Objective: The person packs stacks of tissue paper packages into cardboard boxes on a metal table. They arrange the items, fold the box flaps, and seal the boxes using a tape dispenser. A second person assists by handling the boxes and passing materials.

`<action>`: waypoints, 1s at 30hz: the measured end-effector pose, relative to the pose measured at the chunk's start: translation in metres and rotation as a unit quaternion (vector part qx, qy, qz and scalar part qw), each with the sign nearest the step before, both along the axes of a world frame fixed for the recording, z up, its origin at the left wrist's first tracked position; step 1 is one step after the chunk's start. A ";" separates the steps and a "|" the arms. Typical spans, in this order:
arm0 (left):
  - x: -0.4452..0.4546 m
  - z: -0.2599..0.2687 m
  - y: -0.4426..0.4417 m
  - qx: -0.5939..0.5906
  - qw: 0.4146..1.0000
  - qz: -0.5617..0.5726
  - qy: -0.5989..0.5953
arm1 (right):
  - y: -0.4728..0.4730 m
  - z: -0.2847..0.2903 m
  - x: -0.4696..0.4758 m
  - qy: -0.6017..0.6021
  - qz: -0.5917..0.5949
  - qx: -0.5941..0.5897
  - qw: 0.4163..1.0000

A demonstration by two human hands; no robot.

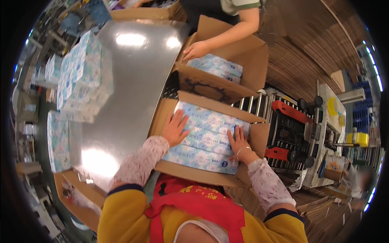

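Note:
Directly before me stands an uncovered cardboard carton with its flaps raised. Inside it lie three blue floral packs of tissue paper side by side, printed with writing. My left hand rests flat on their left ends, fingers spread. On the right ends lies my right hand, its fingers apart and a bracelet at the wrist. Neither hand is closed around a pack. Whatever is beneath this top layer is hidden.
A co-worker's hand reaches over a second carton holding similar packs. Left is a metal table with stacked packs. A red and black carton-sealing machine stands on the roller conveyor to the right, near piled flat cardboard.

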State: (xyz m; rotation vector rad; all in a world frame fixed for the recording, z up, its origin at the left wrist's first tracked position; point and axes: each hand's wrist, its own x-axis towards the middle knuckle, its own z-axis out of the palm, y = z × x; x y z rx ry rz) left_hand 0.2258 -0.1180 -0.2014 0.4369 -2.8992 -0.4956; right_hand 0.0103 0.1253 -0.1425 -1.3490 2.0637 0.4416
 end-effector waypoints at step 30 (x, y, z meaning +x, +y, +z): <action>-0.025 0.023 -0.017 0.193 0.978 -0.011 -0.085 | -0.084 0.052 0.005 0.190 -0.279 -0.440 0.832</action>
